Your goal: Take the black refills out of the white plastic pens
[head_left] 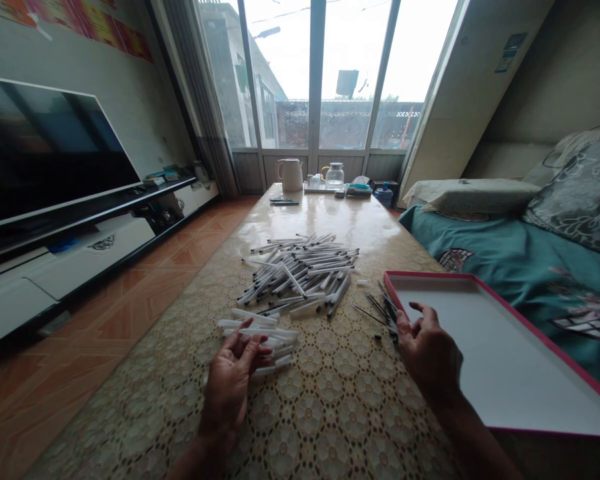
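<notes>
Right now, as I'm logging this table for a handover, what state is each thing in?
left hand: open, fingertips on the white barrels.
right hand: curled by the refills, grip unclear.
white barrels: loose, lying flat.
pen pile: heaped, unsorted.
refills: scattered beside the tray.
tray: lidless, white inside showing.
television: screen dark.
kettle: upright, lid shut.

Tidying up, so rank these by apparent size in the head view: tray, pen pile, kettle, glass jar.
1. tray, though nearness enlarges it
2. pen pile
3. kettle
4. glass jar, only slightly smaller
</notes>
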